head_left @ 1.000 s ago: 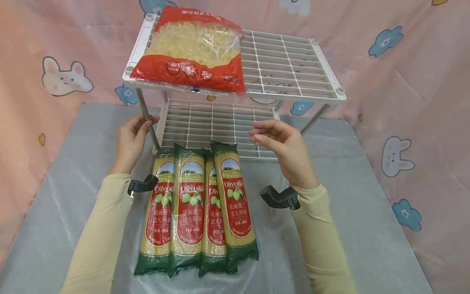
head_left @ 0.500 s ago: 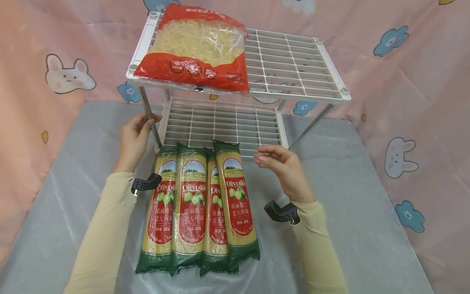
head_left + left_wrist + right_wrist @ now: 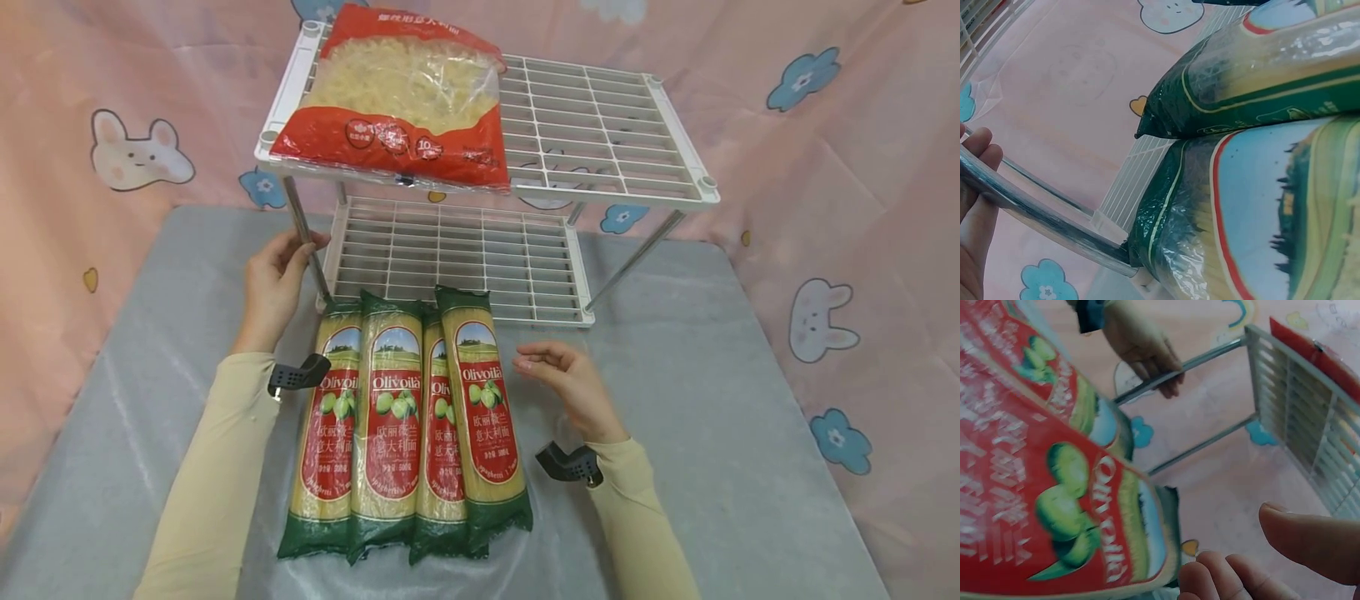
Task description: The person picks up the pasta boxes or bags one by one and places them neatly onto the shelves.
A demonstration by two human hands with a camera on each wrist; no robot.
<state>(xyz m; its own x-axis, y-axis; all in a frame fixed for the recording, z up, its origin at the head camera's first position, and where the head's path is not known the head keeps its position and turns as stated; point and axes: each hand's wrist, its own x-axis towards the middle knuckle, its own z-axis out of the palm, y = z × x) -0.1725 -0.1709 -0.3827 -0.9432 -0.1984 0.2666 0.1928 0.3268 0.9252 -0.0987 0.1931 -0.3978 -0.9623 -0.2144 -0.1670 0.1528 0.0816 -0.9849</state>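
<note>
My left hand (image 3: 272, 283) grips the front left metal post (image 3: 1047, 215) of a white two-tier rack (image 3: 600, 125), thumb and fingers on either side of it. Several spaghetti packs (image 3: 386, 417) with green ends and red labels lie side by side on the table in front of the rack. The rightmost spaghetti pack (image 3: 483, 408) leans slightly and overlaps its neighbour. To the right of it, my right hand (image 3: 570, 383) hovers with thumb and fingers apart and nothing between them. In the right wrist view, its fingertips (image 3: 1200, 575) show beside the packs.
A red bag of spiral pasta (image 3: 405, 96) lies on the left half of the rack's upper shelf. The lower shelf (image 3: 457, 250) stands just behind the packs' top ends. A grey cloth covers the table (image 3: 720, 417), and a pink patterned curtain (image 3: 862, 200) hangs behind.
My right hand has come down and toward me, from in front of the lower shelf to beside the rightmost pack. My left hand stays on the post; the view has shifted slightly.
</note>
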